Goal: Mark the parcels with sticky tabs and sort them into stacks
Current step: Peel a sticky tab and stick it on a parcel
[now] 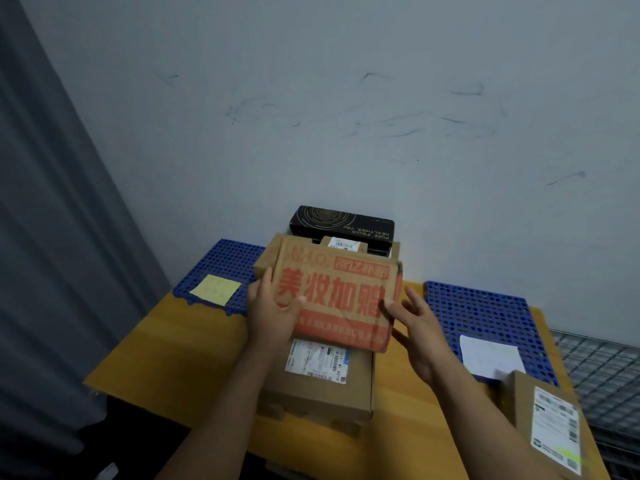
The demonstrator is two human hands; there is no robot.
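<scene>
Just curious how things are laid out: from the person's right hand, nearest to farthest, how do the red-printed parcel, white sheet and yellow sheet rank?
From the right hand:
1. red-printed parcel, right beside it, centre.
2. white sheet, just to its right.
3. yellow sheet, far left.

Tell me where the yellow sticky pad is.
In the head view the yellow sticky pad lies on the left blue mat at the far left of the table, left of the left hand gripping the red-printed parcel.
</scene>
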